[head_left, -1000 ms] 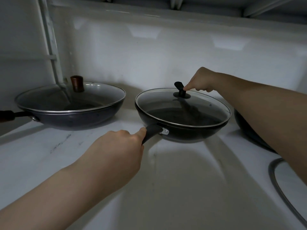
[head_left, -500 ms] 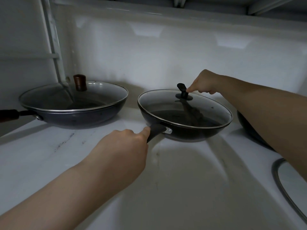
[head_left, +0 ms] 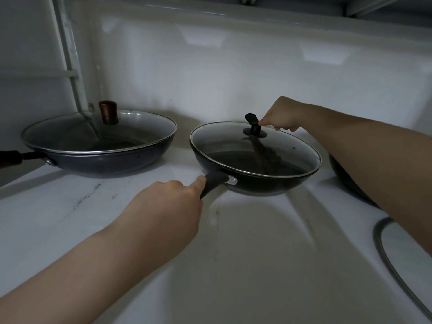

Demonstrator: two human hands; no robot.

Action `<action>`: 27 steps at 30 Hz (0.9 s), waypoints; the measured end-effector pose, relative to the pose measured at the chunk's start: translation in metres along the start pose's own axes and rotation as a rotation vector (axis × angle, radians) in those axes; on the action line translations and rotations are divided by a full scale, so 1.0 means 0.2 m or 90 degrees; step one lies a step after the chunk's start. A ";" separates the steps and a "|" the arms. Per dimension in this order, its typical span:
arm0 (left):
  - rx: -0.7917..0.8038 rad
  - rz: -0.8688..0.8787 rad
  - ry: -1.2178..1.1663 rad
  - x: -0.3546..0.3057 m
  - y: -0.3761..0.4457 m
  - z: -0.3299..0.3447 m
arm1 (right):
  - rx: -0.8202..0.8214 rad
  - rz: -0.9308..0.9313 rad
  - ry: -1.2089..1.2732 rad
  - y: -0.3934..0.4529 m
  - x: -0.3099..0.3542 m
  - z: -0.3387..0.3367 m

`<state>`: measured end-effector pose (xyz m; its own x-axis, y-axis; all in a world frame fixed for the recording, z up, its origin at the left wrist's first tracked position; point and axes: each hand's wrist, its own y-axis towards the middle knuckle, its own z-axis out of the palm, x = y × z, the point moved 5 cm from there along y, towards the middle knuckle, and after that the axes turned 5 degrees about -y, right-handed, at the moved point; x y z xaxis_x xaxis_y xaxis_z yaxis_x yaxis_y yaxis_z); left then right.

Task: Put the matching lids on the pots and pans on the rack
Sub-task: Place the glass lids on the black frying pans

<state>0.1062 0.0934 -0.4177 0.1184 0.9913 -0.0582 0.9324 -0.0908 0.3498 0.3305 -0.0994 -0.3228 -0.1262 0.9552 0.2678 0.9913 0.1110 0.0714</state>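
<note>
A black pan stands on the white shelf in the middle, with a glass lid resting on its rim. My left hand is closed around the pan's black handle. My right hand pinches the lid's black knob from the right. To the left sits a dark pan covered by a glass lid with a brown knob; its brown handle points left.
A third dark pan shows partly behind my right forearm. A loose glass lid's rim lies at the right edge of the shelf. A white back wall and a white post at the left close off the shelf.
Both hands keep their holds on the handle and the knob. The view has shifted slightly; the pan and lid look unmoved on the shelf.
</note>
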 end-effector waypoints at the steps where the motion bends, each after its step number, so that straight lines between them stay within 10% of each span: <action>1: 0.004 0.000 -0.001 0.00 0.00 0.00 | 0.018 0.000 -0.004 -0.02 0.00 0.00; 15: 0.057 -0.054 -0.034 -0.05 -0.04 -0.16 | -0.180 -0.105 -0.042 -0.47 -0.16 -0.15; 27: -0.130 0.116 -0.011 -0.38 -0.12 -0.62 | -0.303 -0.188 -0.195 -1.35 -0.31 -0.20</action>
<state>0.0317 0.0320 -0.3060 0.2852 0.9584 0.0083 0.8071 -0.2448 0.5373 0.0694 -0.2001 -0.3195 -0.3041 0.9462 -0.1107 0.7821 0.3143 0.5381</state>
